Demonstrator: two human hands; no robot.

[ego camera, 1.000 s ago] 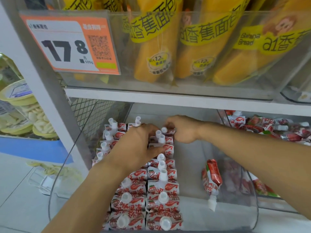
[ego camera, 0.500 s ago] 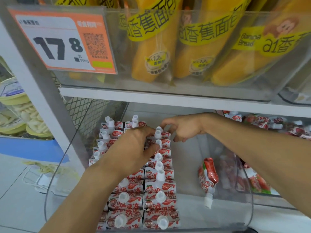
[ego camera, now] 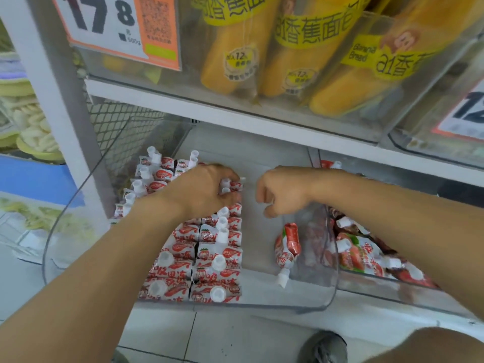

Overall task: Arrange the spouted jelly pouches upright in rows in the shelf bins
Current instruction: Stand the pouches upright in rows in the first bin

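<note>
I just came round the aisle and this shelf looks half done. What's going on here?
A person is stocking strawberry jelly pouches upright in rows in a clear shelf bin. The left hand grips pouches at the back of the rows; the right hand hangs curled beside it, holding nothing. The bin's right half is unfilled, with one stray pouch lying spout-down. More pouches sit jumbled in the neighbouring bin.
</note>
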